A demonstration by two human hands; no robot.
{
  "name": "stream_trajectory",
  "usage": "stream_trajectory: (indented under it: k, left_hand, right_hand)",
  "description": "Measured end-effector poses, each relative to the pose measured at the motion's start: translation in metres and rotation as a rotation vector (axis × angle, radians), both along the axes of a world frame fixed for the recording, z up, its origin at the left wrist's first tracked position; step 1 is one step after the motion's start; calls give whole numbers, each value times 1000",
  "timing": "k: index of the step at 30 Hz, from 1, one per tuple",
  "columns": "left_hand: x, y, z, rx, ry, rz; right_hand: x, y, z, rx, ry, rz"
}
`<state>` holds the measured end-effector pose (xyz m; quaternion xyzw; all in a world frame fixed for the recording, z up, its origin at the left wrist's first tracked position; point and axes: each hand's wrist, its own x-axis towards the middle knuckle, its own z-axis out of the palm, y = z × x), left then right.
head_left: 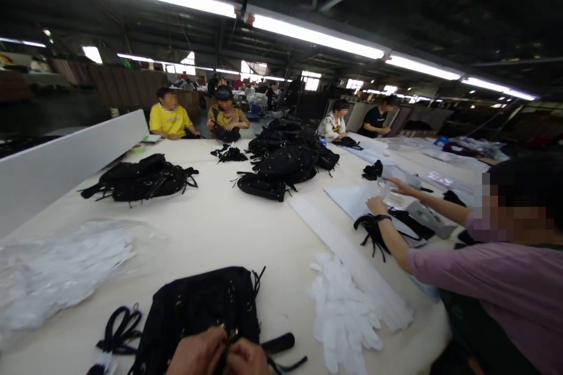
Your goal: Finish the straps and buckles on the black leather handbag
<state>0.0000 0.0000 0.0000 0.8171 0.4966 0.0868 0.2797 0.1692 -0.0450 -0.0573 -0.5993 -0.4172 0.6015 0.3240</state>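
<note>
A black bag [202, 313] is lain on the tabletop [220, 228] at the near edge — it is gripped by both hands. The left hand [197, 353] and the right hand [246, 358] are clenched on its lower edge, fingers touching. White gloves [343, 316] are seen just beside — to the right.

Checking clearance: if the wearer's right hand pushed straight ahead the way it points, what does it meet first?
Likely the black bag. The right hand lies against its near edge, close beside the left hand, so the bag's fabric comes first. Exact pointing direction is hard to judge.
</note>
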Motion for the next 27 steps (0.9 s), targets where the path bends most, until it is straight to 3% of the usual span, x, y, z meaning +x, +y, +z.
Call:
stream_trajectory:
  k: [2,4,7,11,17,27]
  left_hand:
    - [-8,-3,11,-71,-12,106]
    - [-18,-1,19,-149,-46,201]
    - [-29,-1,19,-169,-171,222]
    - [-32,-10,10,-93,-271,121]
    - [-22,-10,-2,24,-151,0]
    - [-19,-10,7,299,94,-278]
  right_hand:
    - [-3,-4,3,9,104,-83]
    - [-5,-6,7,24,167,-75]
    - [-6,-7,10,17,202,-67]
    - [-6,-8,8,26,212,-55]
    - [-5,-8,7,44,189,-38]
    - [-12,-11,2,-23,197,-59]
